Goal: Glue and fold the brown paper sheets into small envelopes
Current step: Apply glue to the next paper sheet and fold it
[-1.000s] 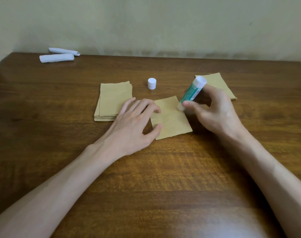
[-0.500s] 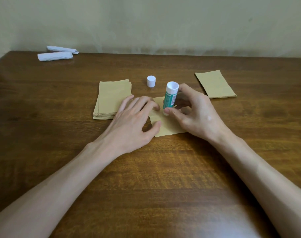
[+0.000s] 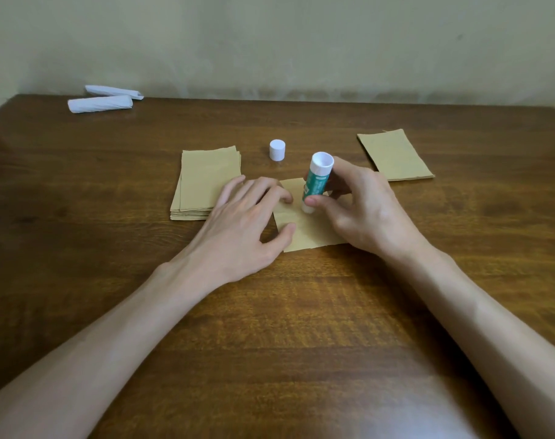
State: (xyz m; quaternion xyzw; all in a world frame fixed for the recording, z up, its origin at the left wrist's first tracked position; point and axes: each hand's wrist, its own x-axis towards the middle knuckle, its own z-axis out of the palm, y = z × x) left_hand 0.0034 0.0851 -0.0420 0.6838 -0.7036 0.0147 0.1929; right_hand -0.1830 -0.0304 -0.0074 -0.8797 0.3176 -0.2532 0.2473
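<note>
A single brown paper sheet [image 3: 307,231] lies on the wooden table [image 3: 269,327] in front of me. My left hand [image 3: 244,223] rests flat on its left edge, fingers spread, pinning it down. My right hand [image 3: 364,210] grips a green and white glue stick [image 3: 315,182], nearly upright, its lower tip pressed on the sheet near the left fingers. The stick's white cap [image 3: 277,149] stands apart behind the sheet. A stack of brown sheets [image 3: 203,185] sits to the left. A folded brown envelope [image 3: 395,156] lies at the right rear.
Two white rolled paper pieces [image 3: 101,101] lie at the far left corner of the table, close to the wall. Bare wood stretches across the near half of the table under my forearms.
My right hand has carried the glue stick from the sheet's right corner leftward to near the left fingers, turning it more upright. The left hand has stayed pressed on the sheet.
</note>
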